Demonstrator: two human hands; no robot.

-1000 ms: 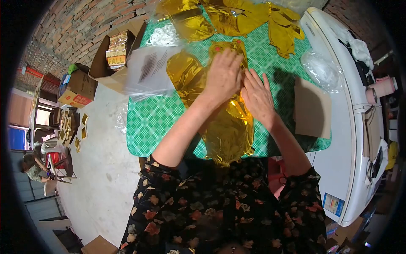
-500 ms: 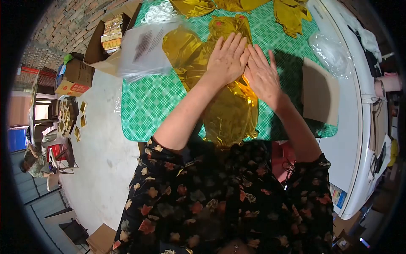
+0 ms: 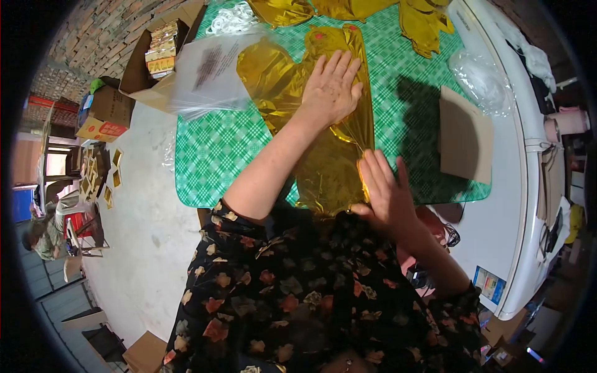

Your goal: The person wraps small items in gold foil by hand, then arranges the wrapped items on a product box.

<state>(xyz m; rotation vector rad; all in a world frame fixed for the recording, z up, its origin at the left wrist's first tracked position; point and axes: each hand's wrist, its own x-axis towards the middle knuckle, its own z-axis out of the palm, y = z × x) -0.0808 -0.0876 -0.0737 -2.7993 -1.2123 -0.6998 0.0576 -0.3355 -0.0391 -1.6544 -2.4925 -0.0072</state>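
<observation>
A flat gold foil balloon (image 3: pixel 329 171) lies on the green checked tablecloth (image 3: pixel 217 155), its lower end at the table edge nearest me. My left hand (image 3: pixel 331 93) rests palm down on its upper part, fingers stretched out. Down at the balloon's lower right edge is my right hand (image 3: pixel 388 196), turned on its side with straight fingers and the thumb apart. Creases run across the foil between the two hands. Left of the balloon, a stack of clear plastic bags (image 3: pixel 211 74) overlaps the tabletop and partly meets the foil.
More gold foil pieces (image 3: pixel 426 28) lie along the far side. White strips (image 3: pixel 233 18) are heaped at the back left by an open cardboard box (image 3: pixel 140 74). A cardboard sheet (image 3: pixel 463 137) and a clear bag (image 3: pixel 479 81) lie right. A person (image 3: pixel 43 236) sits far left.
My right hand has slid from beside the left hand down toward me along the balloon's right edge. My left hand stays on the upper foil.
</observation>
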